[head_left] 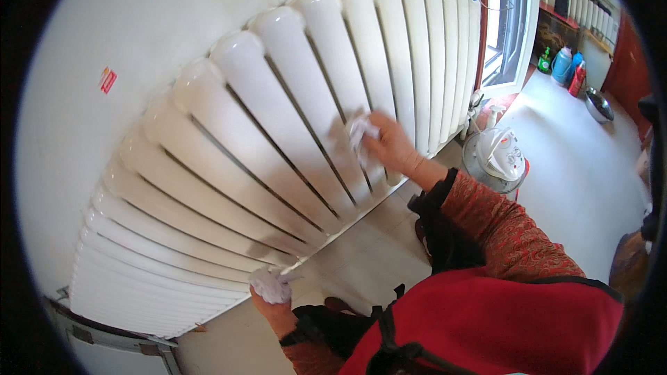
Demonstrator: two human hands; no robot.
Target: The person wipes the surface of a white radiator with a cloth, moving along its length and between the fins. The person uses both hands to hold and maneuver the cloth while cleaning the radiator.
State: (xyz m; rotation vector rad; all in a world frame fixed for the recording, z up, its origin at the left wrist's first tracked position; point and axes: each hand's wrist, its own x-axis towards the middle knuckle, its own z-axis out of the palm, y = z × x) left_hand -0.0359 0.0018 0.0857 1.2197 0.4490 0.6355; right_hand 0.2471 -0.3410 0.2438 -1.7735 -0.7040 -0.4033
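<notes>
A long white column radiator runs along the wall in front of me. My right hand grips a crumpled whitish cloth against the front of its columns, right of the middle. Low at the left, my left hand is closed around another crumpled pale cloth, near the radiator's bottom edge; whether that cloth touches the radiator I cannot tell.
A white appliance rests on a round metal stand by the radiator's right end, beside a spray bottle. Beyond the open window stand a blue flask, a green pump bottle and a metal bowl. Dark furniture is at lower left.
</notes>
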